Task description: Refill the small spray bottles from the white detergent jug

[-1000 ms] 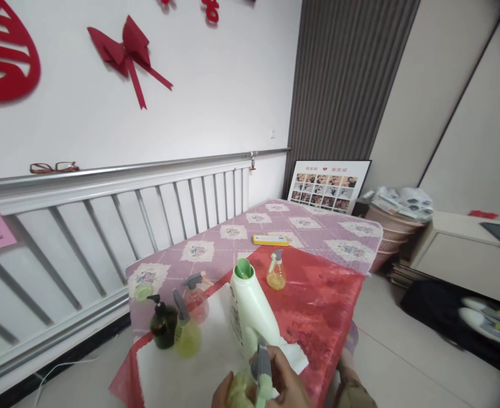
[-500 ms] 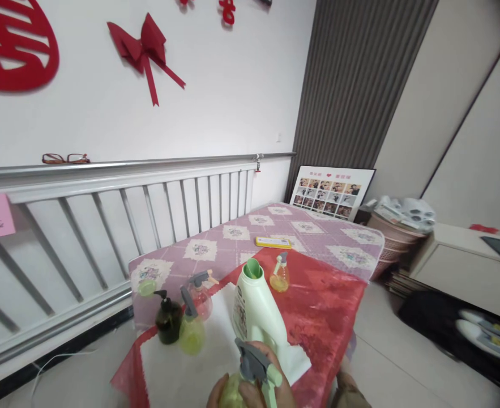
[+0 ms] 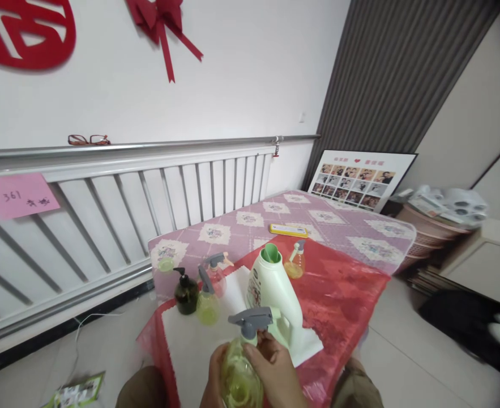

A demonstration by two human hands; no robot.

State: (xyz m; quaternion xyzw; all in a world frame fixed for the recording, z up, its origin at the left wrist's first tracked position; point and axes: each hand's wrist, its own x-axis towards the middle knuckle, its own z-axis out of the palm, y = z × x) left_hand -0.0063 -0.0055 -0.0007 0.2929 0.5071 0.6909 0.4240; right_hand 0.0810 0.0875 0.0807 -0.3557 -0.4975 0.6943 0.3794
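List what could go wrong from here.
1. The pale-green plastic jug stands just beyond the right hand, its green mouth apparently uncapped; a bump might spill it.
2. The translucent yellow-green plastic spray bottle could slip if the left hand loosens.
3. The dark-green pump bottle and second yellow-green spray bottle stand close; one knocked might topple both.

The pink note (image 3: pixel 20 195) on the radiator (image 3: pixel 92 221) reads "361", its other characters unclear.

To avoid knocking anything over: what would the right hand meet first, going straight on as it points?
The right hand would first meet the held spray bottle: its thumb and fingers point up and leftward at the neck, seemingly touching it, though exact depth is unclear.
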